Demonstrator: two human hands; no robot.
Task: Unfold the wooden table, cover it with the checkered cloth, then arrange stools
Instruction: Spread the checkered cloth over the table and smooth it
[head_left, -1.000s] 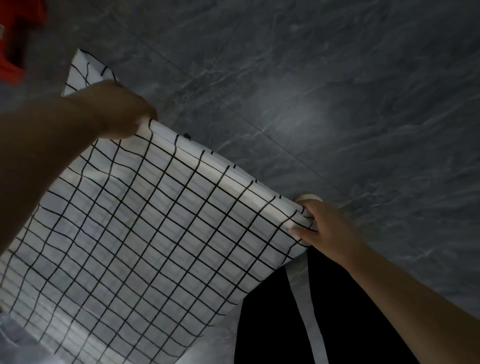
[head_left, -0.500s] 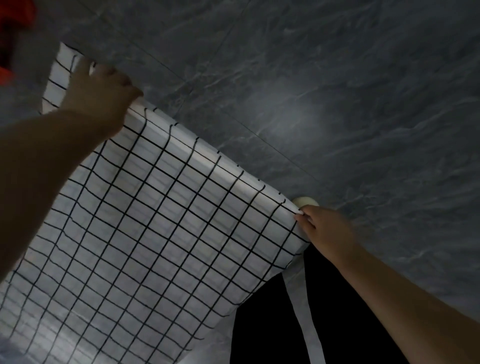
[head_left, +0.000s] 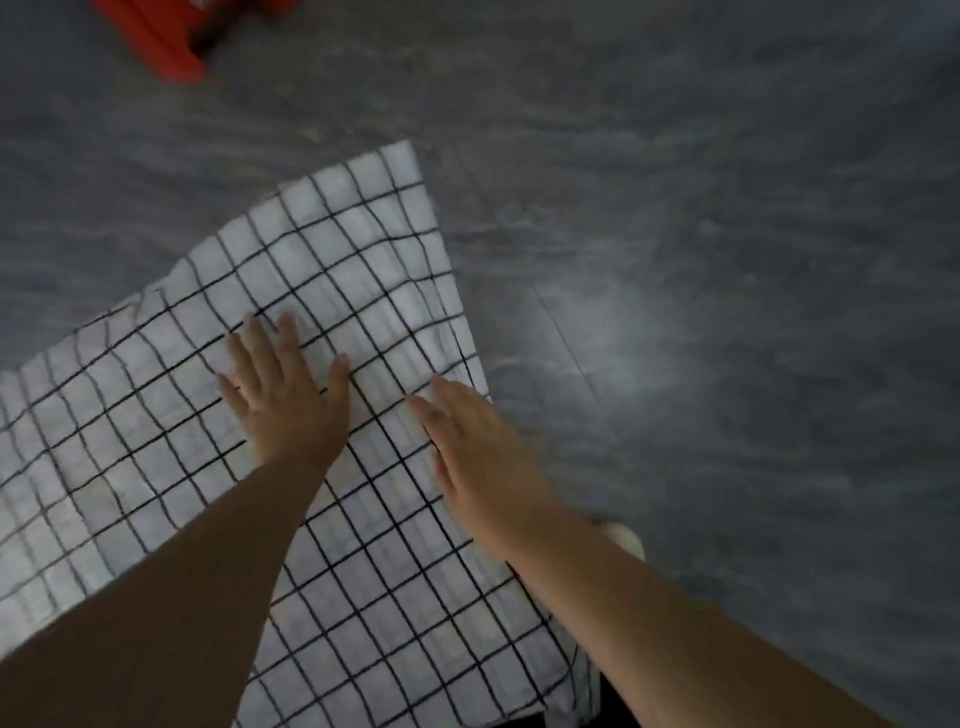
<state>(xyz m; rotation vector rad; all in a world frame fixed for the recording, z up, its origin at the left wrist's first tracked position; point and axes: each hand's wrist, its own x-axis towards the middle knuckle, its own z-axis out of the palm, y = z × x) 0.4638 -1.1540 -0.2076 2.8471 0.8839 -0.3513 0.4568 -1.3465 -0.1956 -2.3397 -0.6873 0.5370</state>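
Top left: a red thing (head_left: 156, 47), blurred, impossible to name, well apart from everything else.

Below it, filling the lower left: the checkered cloth (head_left: 337, 249), spread out flat, presumably over the table, itself hidden underneath. Long run from the lower left, out of view there, up to a far corner near the middle of the view. Right edge slanting down toward the body. Slight ripples in the grid near the far end and along the left.

Left hand (head_left: 283, 400): flat on the cloth, fingers straight and spread, gripping nothing, pressing down well inside the edge.

Right hand (head_left: 483, 457): also flat, fingers straight, holding nothing, resting just inside the right edge, somewhat blurred.

Just right of the right forearm: the pale toe of a shoe (head_left: 623, 538) on the grey floor (head_left: 727, 260).

Judging by this: covering step nearly finished, smoothing in hand, stools not yet placed. Bulk of the cloth to the left of and beyond both palms, so likely strokes outward to the far corner and leftward. Left hand nearer the ripples, right hand nearer the overhang.
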